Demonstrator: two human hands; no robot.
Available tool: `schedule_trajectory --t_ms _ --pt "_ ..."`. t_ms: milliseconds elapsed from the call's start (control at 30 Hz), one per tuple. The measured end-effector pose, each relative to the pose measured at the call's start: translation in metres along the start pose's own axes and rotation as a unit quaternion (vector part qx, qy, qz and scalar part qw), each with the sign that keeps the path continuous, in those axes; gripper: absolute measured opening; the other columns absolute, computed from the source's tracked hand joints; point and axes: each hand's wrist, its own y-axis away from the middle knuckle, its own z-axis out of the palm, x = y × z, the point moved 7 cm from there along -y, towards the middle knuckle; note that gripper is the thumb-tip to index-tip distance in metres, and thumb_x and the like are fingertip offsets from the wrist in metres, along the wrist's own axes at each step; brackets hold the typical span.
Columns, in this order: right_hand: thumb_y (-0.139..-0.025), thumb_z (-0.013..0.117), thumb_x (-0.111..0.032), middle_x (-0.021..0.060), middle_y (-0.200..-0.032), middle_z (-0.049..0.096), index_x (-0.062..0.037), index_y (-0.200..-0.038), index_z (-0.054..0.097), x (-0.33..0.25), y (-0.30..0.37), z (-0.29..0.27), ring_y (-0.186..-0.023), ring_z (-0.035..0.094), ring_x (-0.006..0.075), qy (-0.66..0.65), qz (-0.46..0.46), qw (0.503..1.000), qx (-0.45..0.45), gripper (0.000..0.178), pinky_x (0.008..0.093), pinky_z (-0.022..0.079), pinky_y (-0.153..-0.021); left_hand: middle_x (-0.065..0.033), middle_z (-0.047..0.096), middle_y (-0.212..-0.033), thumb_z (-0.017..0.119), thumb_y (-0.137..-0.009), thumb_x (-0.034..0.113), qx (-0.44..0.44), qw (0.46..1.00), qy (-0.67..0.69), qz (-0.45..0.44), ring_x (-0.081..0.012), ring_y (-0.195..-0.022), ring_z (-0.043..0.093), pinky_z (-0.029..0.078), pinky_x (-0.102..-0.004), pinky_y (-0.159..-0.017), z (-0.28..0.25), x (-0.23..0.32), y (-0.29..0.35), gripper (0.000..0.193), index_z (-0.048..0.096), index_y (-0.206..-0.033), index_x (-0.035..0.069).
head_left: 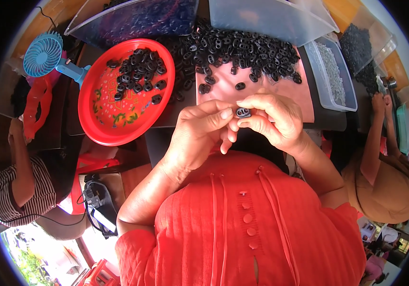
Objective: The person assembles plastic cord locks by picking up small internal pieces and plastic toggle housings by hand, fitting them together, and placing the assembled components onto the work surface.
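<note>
In front of my chest, a small black two-hole cord lock (243,112) is held up with its holed face showing. My right hand (276,117) pinches it between thumb and forefinger. From the other side, my left hand (202,124) is closed, its thumb and fingertips meeting at the cord lock's left edge. Beyond my hands, a large heap of similar black cord locks (247,50) lies on a pink sheet (280,102), with a few strays near its front. A red round tray (90,114) to the left holds a smaller pile of them.
A blue handheld fan (43,55) is beside the tray. Two translucent bins (271,21) stand at the back. A clear tub (350,97) of small silvery pieces is at right, with a bin of black parts (357,47) beyond. People sit at both sides; a black bag (100,205) is lower left.
</note>
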Motion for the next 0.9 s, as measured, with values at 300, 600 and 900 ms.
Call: schedule_trajectory --t_ms 300,600,900 --pt "-0.075 0.078 -0.01 0.0064 -0.073 0.062 0.0019 -0.1 0.063 -0.004 -0.002 0.005 -0.055 0.056 0.0142 -0.008 -0.016 1.0 -0.002 0.031 0.0262 0.042 -0.049 -0.0124 0.065 -0.085 0.058 -0.094 0.009 -0.026 0.999 0.047 -0.009 -0.0198 -0.068 0.063 0.048 -0.0293 -0.048 -0.008 -0.01 0.006 0.02 0.063 -0.109 -0.003" --pt "-0.08 0.074 -0.007 0.0107 -0.079 0.064 0.001 -0.096 0.061 -0.006 -0.002 0.018 -0.062 0.062 0.0216 -0.062 0.012 0.997 -0.033 0.022 0.0297 0.048 -0.054 -0.0079 0.064 -0.078 0.061 -0.093 0.007 0.023 0.999 0.02 0.026 -0.0128 -0.06 0.059 0.041 -0.0215 -0.043 -0.008 -0.007 0.017 0.011 0.063 -0.099 -0.002" --pt "-0.082 0.072 -0.007 0.0106 -0.082 0.066 0.0004 -0.099 0.06 0.006 0.0 0.02 -0.067 0.066 0.0204 -0.088 0.04 0.994 -0.048 0.022 0.0288 0.051 -0.059 -0.009 0.064 -0.077 0.061 -0.093 0.01 0.058 0.998 0.015 0.022 -0.015 -0.059 0.059 0.04 -0.0233 -0.042 -0.011 -0.009 0.017 0.012 0.063 -0.102 0.001"
